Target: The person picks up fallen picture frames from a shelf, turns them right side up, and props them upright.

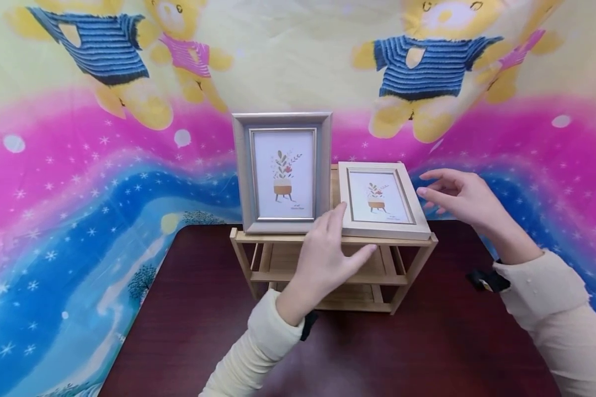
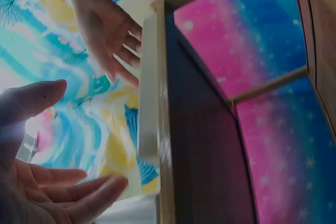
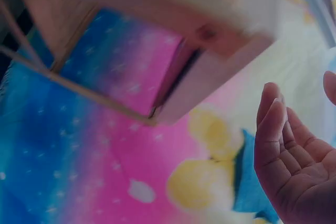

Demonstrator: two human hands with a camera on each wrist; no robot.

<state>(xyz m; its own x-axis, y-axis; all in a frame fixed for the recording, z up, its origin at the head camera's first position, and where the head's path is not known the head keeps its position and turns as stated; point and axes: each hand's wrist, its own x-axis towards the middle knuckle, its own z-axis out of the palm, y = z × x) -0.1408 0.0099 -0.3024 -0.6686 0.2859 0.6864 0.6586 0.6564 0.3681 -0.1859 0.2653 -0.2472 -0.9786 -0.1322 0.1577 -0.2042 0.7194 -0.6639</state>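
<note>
A smaller cream picture frame point(image 1: 377, 196) lies flat on the right of a wooden rack's top shelf. Left of it a larger silver-grey picture frame point(image 1: 284, 173) stands upright, a potted-plant print inside each. My left hand point(image 1: 323, 253) hovers in front of the rack with thumb and fingers spread, near the gap between the two frames. Off the cream frame's right edge, my right hand point(image 1: 459, 198) is held in the air, fingers loosely bent and nothing in them. In the right wrist view the right hand point(image 3: 299, 161) appears apart from the shelf.
The wooden rack point(image 1: 328, 277) has lower slatted shelves and stands on a dark red-brown table point(image 1: 189, 325). Directly behind hangs a cloth backdrop point(image 1: 298, 66) printed with teddy bears, pink and blue bands. Black straps point(image 1: 491, 280) sit at the wrists.
</note>
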